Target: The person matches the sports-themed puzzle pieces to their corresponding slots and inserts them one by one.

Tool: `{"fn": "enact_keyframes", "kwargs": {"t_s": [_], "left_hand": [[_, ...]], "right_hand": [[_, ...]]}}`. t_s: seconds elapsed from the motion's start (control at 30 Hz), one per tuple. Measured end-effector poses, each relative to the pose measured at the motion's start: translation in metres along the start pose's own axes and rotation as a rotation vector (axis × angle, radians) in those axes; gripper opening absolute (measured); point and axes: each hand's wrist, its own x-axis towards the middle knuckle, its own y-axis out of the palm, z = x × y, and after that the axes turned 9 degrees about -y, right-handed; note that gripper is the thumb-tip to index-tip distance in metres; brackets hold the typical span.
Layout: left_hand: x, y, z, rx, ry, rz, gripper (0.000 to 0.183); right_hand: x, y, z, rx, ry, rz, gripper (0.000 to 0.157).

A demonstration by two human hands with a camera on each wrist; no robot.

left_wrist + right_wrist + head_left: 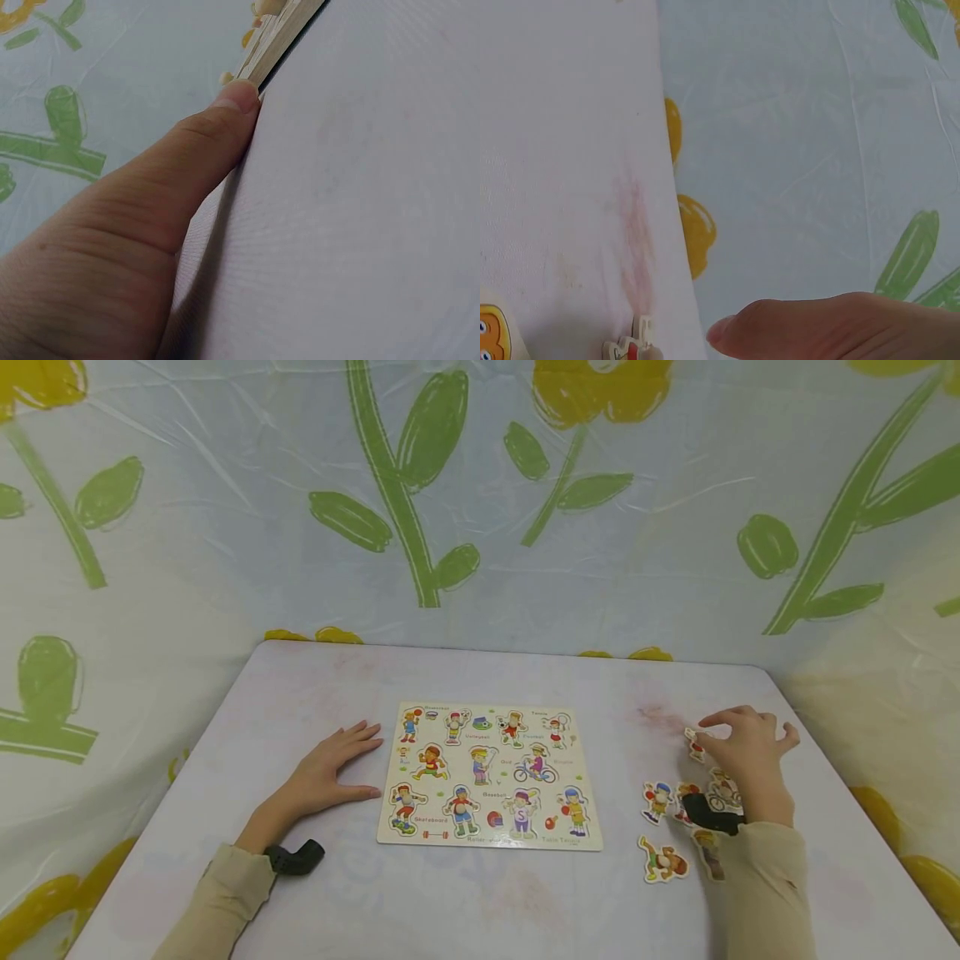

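Observation:
A wooden puzzle board (489,845) with figures of children doing sports lies on the table. My left hand (335,768) rests flat at its left side, fingers spread. In the left wrist view, the thumb (172,165) touches the edge of the board (281,45). To the right, my right hand (750,747) reaches over a small puzzle piece (695,745), thumb and index finger apart beside it. In the right wrist view, one finger (795,330) stands clear of that piece (630,346), which shows only partly at the bottom edge.
Several loose puzzle pieces lie below the right hand, among them a running figure (663,862), a figure in a blue cap (656,802) and a cyclist (723,792). The right wrist's black camera mount (708,817) partly covers some. A flowered cloth (487,527) hangs behind the table.

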Motion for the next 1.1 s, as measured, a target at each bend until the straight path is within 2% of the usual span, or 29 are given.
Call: {"fn": "enact_keyframes", "kwargs": {"t_s": [0.23,0.63,0.93,1.1], "left_hand": [[0.0,0.0,-0.001,0.008,-0.011,0.01,0.082],[0.0,-0.001,0.0,0.001,-0.003,0.002,0.081],[-0.001,-0.002,-0.001,-0.007,-0.015,0.016,0.082],[0.0,-0.002,-0.001,-0.008,-0.016,0.017,0.082]], "right_hand": [[-0.003,0.0,-0.01,0.011,0.062,0.083,0.027],[-0.002,0.014,-0.026,0.01,0.095,0.171,0.032],[0.0,0.023,-0.03,0.0,0.087,0.129,0.03],[0.002,0.022,-0.024,0.012,0.043,0.073,0.027]]}}
